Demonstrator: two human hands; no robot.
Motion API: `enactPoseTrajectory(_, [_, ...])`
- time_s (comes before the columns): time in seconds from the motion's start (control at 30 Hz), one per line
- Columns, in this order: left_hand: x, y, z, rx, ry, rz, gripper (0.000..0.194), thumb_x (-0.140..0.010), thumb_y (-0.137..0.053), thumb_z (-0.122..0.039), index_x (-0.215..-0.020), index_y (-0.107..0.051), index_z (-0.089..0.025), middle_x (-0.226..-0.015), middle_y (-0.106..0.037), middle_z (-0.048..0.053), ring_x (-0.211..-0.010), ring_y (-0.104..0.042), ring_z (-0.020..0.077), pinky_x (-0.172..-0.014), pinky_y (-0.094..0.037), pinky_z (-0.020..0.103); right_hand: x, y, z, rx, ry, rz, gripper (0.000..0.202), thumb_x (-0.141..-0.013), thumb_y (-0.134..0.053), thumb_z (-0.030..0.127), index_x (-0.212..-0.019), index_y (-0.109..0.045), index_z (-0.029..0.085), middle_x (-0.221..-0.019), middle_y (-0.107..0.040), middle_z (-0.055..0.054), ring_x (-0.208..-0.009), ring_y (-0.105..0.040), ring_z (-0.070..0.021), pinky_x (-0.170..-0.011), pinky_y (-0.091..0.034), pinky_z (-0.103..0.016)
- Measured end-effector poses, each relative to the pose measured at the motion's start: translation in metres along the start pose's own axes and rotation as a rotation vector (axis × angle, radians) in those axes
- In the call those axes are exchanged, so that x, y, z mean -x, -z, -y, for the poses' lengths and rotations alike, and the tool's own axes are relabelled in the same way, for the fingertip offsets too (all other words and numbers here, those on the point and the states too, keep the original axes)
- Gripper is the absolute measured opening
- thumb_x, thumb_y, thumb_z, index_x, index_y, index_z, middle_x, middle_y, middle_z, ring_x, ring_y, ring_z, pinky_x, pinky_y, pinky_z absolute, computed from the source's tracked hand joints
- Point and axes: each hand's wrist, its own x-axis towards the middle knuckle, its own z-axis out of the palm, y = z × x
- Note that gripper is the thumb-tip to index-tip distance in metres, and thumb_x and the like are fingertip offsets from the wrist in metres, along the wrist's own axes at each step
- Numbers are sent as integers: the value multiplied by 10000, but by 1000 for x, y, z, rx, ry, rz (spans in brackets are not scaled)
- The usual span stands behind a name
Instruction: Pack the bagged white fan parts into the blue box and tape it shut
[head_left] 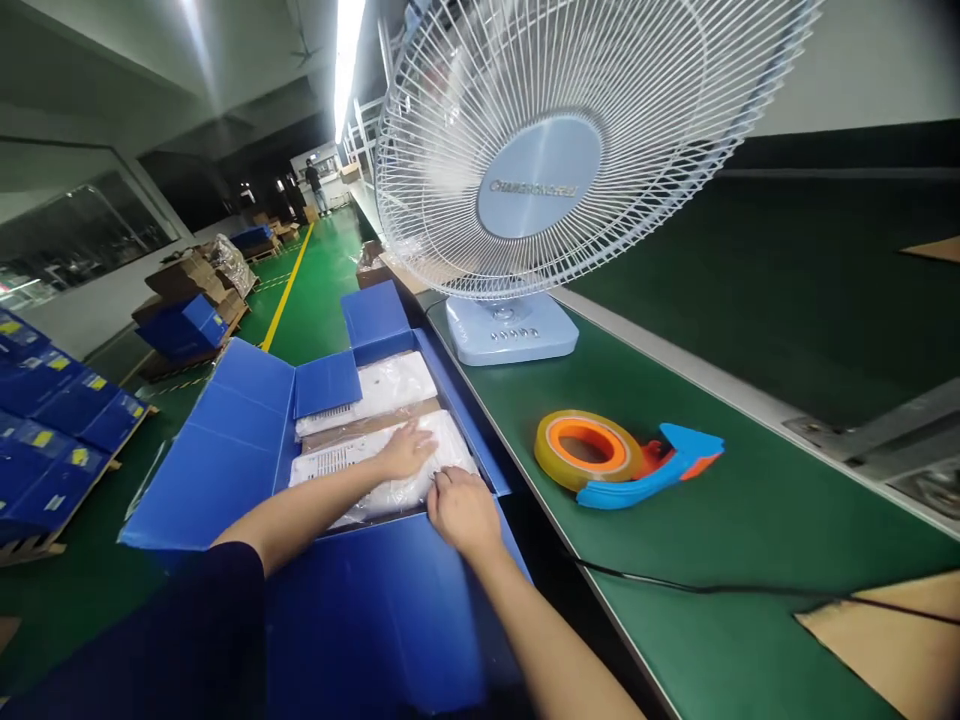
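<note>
An open blue corrugated-plastic box [225, 450] stands in front of me with its flaps spread. Inside lie two white items wrapped in clear plastic, a near one [360, 465] and a far one [390, 385], with a strip of brown cardboard [367, 425] between them. My left hand [405, 450] lies flat on the near wrapped item. My right hand [463, 512] pinches the plastic wrap at that item's near right corner, by the box wall.
To the right runs a green conveyor table [675, 560] carrying a white desk fan [540, 170], a tape dispenser [622, 460] with yellow tape, a black cable [712, 588] and cardboard [885, 640]. Stacked blue boxes [52, 420] sit on pallets at left. A person [315, 185] stands far down the aisle.
</note>
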Motion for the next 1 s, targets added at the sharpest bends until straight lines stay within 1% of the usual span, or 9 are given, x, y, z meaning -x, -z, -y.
enactPoseTrajectory(0.07, [28, -12, -23, 79, -56, 18, 556, -1137, -400, -478, -1544, -624, -171, -1723, -425, 170, -1631, -365, 338, -1354, -293, 558, 5, -6, -3, 5, 23, -77, 269, -1030, -540, 196, -1141, -753, 74, -1166, -714, -183, -1179, -644, -348, -1073, -489, -478])
enactPoseTrajectory(0.17, [75, -20, -46, 149, -16, 0, 556, -1139, -331, -371, -1557, -602, -124, -1689, -461, 207, -1610, -408, 317, -1354, -314, 540, 16, -16, -7, 1, 42, -205, 292, -1011, -530, 178, -1190, -719, 47, -1327, -652, -223, -1337, -558, -371, -1172, -457, -501])
enactPoseTrajectory(0.27, [123, -21, -60, 100, 19, -45, 536, -1103, -445, -407, -1542, -616, -151, -1673, -489, 199, -1578, -455, 336, -1339, -357, 531, 35, -21, -7, -22, 36, -328, 319, -1018, -477, 169, -1229, -671, 29, -1443, -560, -260, -1426, -480, -392, -1197, -464, -535])
enactPoseTrajectory(0.4, [163, -23, -78, -51, -95, -86, 706, -1035, -584, -513, -1621, -497, -127, -1609, -558, 203, -1487, -534, 378, -1318, -375, 568, 83, -18, 0, -93, 24, -430, 375, -1073, -430, 250, -1331, -602, 38, -1511, -470, -289, -1479, -422, -427, -1176, -484, -612])
enactPoseTrajectory(0.57, [166, -26, -89, -113, -30, -107, 729, -1063, -509, -644, -1577, -521, -127, -1429, -679, 187, -1305, -639, 365, -1195, -486, 541, 169, -13, 10, -118, -142, -458, 478, -1104, -429, 409, -1363, -610, 51, -1535, -440, -328, -1468, -424, -515, -1106, -476, -729])
enactPoseTrajectory(0.73, [166, -35, -83, -160, -73, -122, 961, -957, -565, -851, -1588, -499, -130, -1441, -657, 195, -1303, -621, 373, -1161, -472, 511, 244, 2, 20, -39, -199, -320, 534, -1117, -375, 442, -1313, -654, 32, -1495, -496, -317, -1435, -467, -507, -1082, -510, -648])
enactPoseTrajectory(0.8, [167, -43, -78, -198, -91, -147, 956, -950, -592, -844, -1582, -506, -132, -1407, -666, 193, -1268, -625, 364, -1127, -470, 488, 266, 8, 23, -11, -210, -287, 515, -1119, -380, 429, -1271, -673, 34, -1422, -568, -300, -1354, -549, -470, -1068, -523, -599])
enactPoseTrajectory(0.9, [165, -52, -73, -255, -97, -176, 883, -980, -617, -780, -1563, -523, -124, -1330, -683, 188, -1199, -632, 353, -1067, -468, 465, 293, 12, 28, -21, -161, -218, 401, -1129, -399, 355, -1171, -702, 95, -1204, -712, -203, -1162, -671, -371, -1098, -500, -555])
enactPoseTrajectory(1.0, [164, -54, -73, -268, -90, -183, 853, -980, -652, -741, -1554, -527, -123, -1294, -684, 181, -1170, -621, 355, -1053, -449, 458, 315, 16, 40, 0, -117, -194, 363, -1128, -418, 311, -1187, -713, 108, -1243, -735, -172, -1275, -643, -375, -1191, -431, -606])
